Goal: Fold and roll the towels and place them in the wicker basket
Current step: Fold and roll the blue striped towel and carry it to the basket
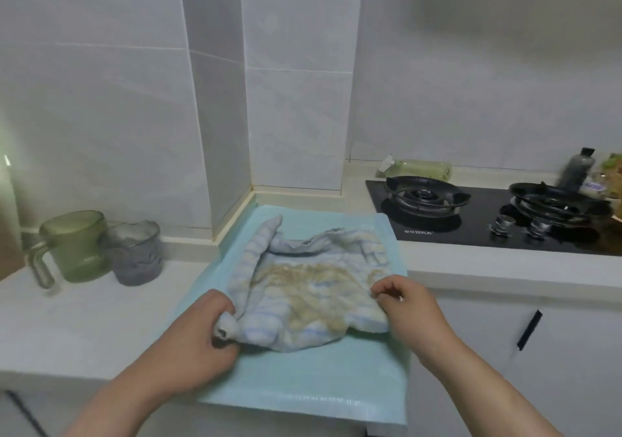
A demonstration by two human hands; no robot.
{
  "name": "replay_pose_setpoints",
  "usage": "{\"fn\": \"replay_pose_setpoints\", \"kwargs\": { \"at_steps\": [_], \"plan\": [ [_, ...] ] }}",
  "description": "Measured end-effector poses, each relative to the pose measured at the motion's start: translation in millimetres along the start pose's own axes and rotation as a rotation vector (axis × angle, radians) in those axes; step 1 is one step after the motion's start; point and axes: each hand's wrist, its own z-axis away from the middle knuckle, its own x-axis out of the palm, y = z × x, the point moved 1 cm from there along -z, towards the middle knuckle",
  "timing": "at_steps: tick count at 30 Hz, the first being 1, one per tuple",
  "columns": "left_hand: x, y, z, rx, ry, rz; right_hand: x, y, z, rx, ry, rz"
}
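A crumpled, pale blue striped towel (309,288) with yellowish-brown marks lies on a light teal mat (303,379) on the white counter. My left hand (198,339) grips the towel's near left corner, bunched between curled fingers and thumb. My right hand (407,308) pinches the towel's right edge. The far part of the towel is rumpled and folded over itself. No wicker basket is in view.
A green mug (75,244) and a grey cup (136,255) stand on the counter at the left. A black gas hob (484,214) with two burners lies at the right, with bottles (420,169) behind it. A tiled wall column rises behind the mat.
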Motion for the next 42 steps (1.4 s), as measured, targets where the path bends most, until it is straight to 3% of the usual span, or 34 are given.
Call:
{"fn": "replay_pose_setpoints", "kwargs": {
  "at_steps": [2,4,6,9,10,13,19,25,28,30,33,36,39,42],
  "plan": [
    [-6,1,6,-0.033,0.089,0.028,-4,-7,18,0.118,-0.01,-0.291],
    [-10,4,13,-0.104,0.15,0.073,-8,-11,38,0.135,-0.015,-0.371],
    [-13,11,20,-0.15,0.165,0.067,-9,-7,56,0.004,-0.006,-0.096],
    [-12,26,28,-0.16,0.148,0.097,0,-1,81,-0.345,0.077,0.677],
    [-11,33,30,-0.17,0.143,0.106,7,-3,89,-0.407,0.086,0.748],
    [-8,54,33,-0.114,0.158,0.136,27,-14,99,-0.416,-0.067,0.66],
    [-23,65,37,-0.041,0.222,0.079,33,-9,80,-0.306,-0.083,0.68],
    [-29,14,40,0.044,0.119,-0.434,5,-10,68,-0.251,0.061,0.452],
    [-27,3,39,0.116,0.071,-0.511,-12,-16,66,-0.297,0.034,0.445],
    [-29,3,38,0.15,0.144,-0.512,-23,-17,67,-0.309,0.035,0.414],
    [-31,13,38,0.093,0.388,-0.338,-35,-19,73,-0.247,0.089,0.311],
    [-34,25,29,-0.157,0.599,0.101,-41,-20,70,-0.206,0.127,0.201],
    [-42,32,6,-0.34,0.597,0.423,-47,-35,63,-0.215,0.154,0.122],
    [-61,43,-20,-0.332,0.598,0.311,-55,-57,49,-0.24,0.196,0.129]
  ]
}}
